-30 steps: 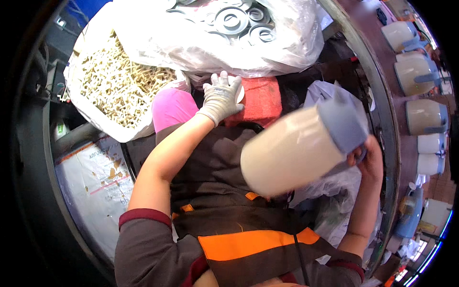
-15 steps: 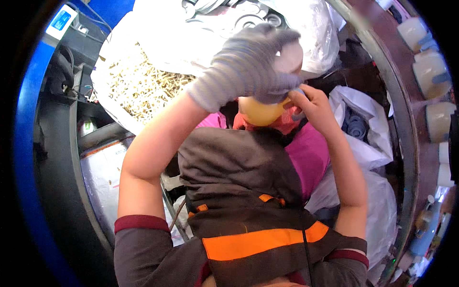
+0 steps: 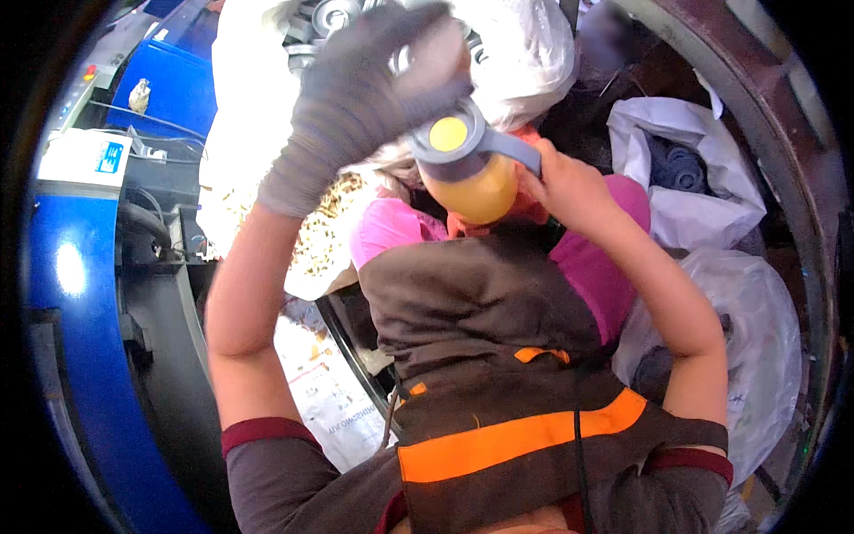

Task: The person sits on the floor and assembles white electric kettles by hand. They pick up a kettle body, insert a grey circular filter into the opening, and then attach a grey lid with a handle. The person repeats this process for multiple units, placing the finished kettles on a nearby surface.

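Observation:
A small yellow jug point(image 3: 485, 194) with a grey lid point(image 3: 447, 155) and a yellow disc on top stands over my lap. My right hand point(image 3: 574, 187), bare, is closed around its grey handle point(image 3: 514, 149). Above and left of the lid is my left hand point(image 3: 365, 84) in a striped grey knitted glove, smeared by motion. Its thumb and fingers curve round a pale, rounded thing point(image 3: 440, 58), too blurred to name. Behind the jug shows something red-orange, partly hidden.
Grey ring-shaped parts point(image 3: 336, 16) lie in a white bag at the far side. Small tan pieces point(image 3: 325, 231) fill a sack on the left. To the right, a white bag point(image 3: 712, 209) holds dark grey parts. A curved rim point(image 3: 756, 107) runs along the right.
My view has shifted. My left hand has lifted off the jug, up and left, with the pale thing. The jug's lid and handle now show, my right hand still on the handle.

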### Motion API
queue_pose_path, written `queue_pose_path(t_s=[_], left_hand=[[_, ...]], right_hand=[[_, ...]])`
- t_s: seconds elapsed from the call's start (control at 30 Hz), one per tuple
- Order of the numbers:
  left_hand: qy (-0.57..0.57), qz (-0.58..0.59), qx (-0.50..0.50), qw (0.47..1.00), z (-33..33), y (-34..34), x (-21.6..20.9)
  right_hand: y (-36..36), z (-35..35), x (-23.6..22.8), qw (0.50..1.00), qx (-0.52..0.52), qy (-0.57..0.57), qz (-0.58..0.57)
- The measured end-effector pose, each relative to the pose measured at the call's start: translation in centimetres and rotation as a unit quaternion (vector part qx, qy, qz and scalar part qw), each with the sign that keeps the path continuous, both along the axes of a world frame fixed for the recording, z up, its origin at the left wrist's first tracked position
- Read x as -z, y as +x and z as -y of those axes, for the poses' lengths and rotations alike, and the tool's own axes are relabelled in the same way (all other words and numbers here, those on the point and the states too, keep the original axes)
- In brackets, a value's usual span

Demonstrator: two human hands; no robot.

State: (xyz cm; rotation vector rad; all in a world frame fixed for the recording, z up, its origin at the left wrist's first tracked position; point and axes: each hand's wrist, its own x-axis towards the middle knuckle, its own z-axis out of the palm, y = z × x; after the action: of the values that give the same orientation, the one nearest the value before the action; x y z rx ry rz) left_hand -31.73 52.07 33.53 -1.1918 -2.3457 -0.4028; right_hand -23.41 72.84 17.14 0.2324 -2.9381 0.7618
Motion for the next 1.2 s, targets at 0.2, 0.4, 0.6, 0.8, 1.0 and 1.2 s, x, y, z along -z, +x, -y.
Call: queue_pose_path(t_s=[0.2, 0.4, 0.6, 0.8, 1.0, 1.2], left_hand=[[0.162, 0.187, -0.084, 0.965, -2.8, 5.1, -3.4], [-0.034, 0.077, -0.062, 0.994, -0.6, 1.9, 6.6], [0.057, 0.219, -0.001, 0.974, 0.3, 0.8, 5.1], [0.258, 0.21, -0.103, 0.938, 3.0, -3.1, 13.3], [0.023, 0.109, -0.118, 0.987, 1.2, 1.1, 26.0], [0.342, 0.27, -0.116, 0.892, 1.0, 0.4, 17.6]], right_hand=[[0.3, 0.3, -0.1, 1.0, -0.014, 0.007, 0.012], [0.4, -0.5, 0.0, 0.998, -0.037, -0.041, 0.042], [0.4, -1.3, 0.9, 0.976, -0.018, -0.216, 0.018], [2.2, -5.6, -1.5, 0.876, 0.107, -0.471, -0.009], [3.4, -6.8, -4.0, 0.885, 0.137, -0.444, 0.028], [3.1, -5.6, -5.0, 0.924, 0.125, -0.353, 0.073]])
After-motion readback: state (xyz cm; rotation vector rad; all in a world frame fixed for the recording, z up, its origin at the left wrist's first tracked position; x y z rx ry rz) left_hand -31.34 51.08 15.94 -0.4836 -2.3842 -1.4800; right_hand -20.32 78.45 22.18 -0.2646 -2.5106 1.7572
